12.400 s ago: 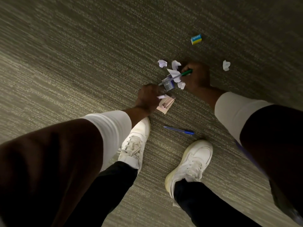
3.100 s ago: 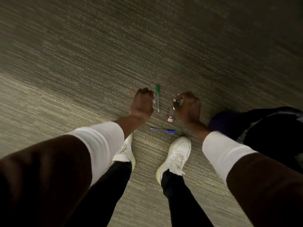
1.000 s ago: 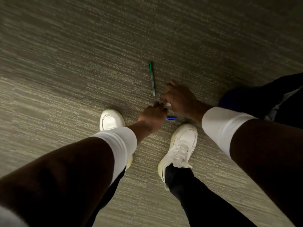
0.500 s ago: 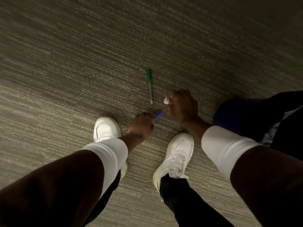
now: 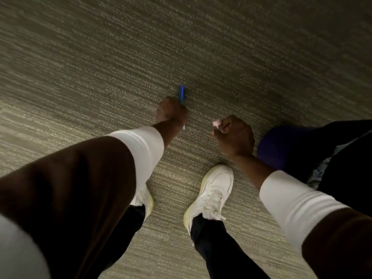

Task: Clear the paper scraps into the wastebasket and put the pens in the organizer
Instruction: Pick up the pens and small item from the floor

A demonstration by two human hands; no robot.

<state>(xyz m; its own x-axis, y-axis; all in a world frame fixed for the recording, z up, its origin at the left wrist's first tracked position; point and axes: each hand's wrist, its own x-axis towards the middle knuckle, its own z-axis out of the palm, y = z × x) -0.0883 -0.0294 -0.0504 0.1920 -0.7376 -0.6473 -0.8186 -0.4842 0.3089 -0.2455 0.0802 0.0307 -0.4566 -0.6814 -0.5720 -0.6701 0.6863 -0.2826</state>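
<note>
Our left hand (image 5: 171, 111) grips pens (image 5: 182, 94), blue end sticking out at 12 o'clock, right hand (image 5: 234, 135) fisted on a pink-capped pen (image 5: 217, 123), over carpet (image 5: 100, 67); no readable writing.

No readable text, label, brand name, number or sign is shown anywhere. The white shoe (image 5: 213, 190) carries a moulded side mark, but no lettering can be made out on it. The carpeted floor (image 5: 100, 57) is plain, with no markings.
</note>
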